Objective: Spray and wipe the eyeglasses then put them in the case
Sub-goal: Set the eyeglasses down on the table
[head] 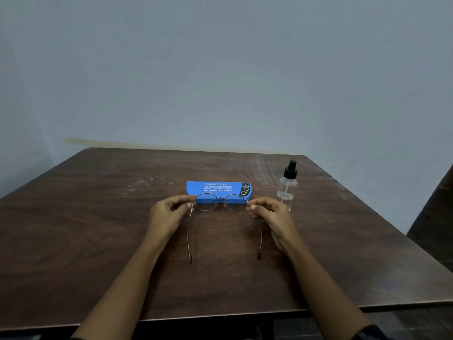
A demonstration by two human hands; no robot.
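The thin metal-framed eyeglasses are held over the middle of the table with their temples unfolded and pointing toward me. My left hand pinches the left hinge corner. My right hand pinches the right hinge corner. Just behind the lenses lies the closed blue eyeglass case with white print on its lid. A clear spray bottle with a black nozzle stands upright to the right of the case, close behind my right hand. No wiping cloth is visible.
The dark wooden table reaches to a pale blue wall at the back. Its front edge runs just below my forearms. A dark object, perhaps a chair, stands past the table's right edge.
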